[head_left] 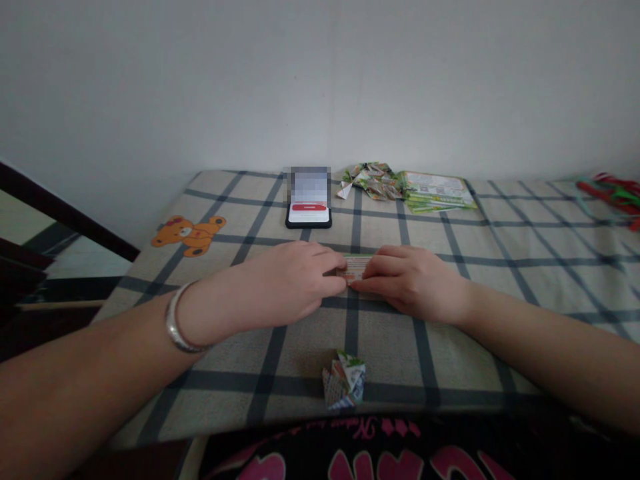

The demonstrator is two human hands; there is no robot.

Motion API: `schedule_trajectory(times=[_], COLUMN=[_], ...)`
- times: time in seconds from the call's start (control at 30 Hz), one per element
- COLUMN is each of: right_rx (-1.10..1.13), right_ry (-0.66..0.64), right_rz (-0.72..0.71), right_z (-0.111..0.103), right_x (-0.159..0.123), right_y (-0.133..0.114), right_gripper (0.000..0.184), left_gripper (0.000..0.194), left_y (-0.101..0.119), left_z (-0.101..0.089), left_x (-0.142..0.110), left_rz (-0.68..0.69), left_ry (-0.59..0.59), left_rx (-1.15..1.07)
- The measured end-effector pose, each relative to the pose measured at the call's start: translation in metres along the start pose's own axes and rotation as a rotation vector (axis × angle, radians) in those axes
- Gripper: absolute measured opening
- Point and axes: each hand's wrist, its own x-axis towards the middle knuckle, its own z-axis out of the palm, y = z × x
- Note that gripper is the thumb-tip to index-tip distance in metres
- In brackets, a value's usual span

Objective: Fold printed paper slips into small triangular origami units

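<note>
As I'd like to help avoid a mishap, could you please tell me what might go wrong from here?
The folded paper piece near the front edge of the checked cloth could be brushed off by clothing or a forearm. The small printed paper might crease unevenly if the left hand or right hand shifts, as the fingers of both are at it.

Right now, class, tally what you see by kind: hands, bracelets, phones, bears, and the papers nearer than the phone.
Hands: 2, left hand, right hand
Bracelet: 1
Phone: 1
Bear: 1
Papers: 2, strip between hands, folded piece
Total: 7
</note>
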Motion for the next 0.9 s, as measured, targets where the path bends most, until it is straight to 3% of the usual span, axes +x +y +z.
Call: schedule_trajectory(times=[0.33, 0.63, 0.9], right_rx=[0.025, 0.081, 0.189], right_ry=[0.077, 0.063, 0.003], right_rz=[-0.021, 0.018, 0.056], right_z=[-0.004, -0.004, -0.007], right_x=[-0.005, -0.012, -0.019], right_y=[0.005, 0.009, 0.015], right_gripper=[0.026, 0.025, 0.023], left_gripper=[0.017, 0.027, 0.022], left_y=[-0.004, -0.005, -0.007], left_z=[0.0, -0.002, -0.002], left_x=[-0.005, -0.008, -0.007], left_rz=[0.008, -0.006, 0.015], left_ry=[-0.025, -0.009, 0.016], left_rx=[-0.073, -0.117, -0.082])
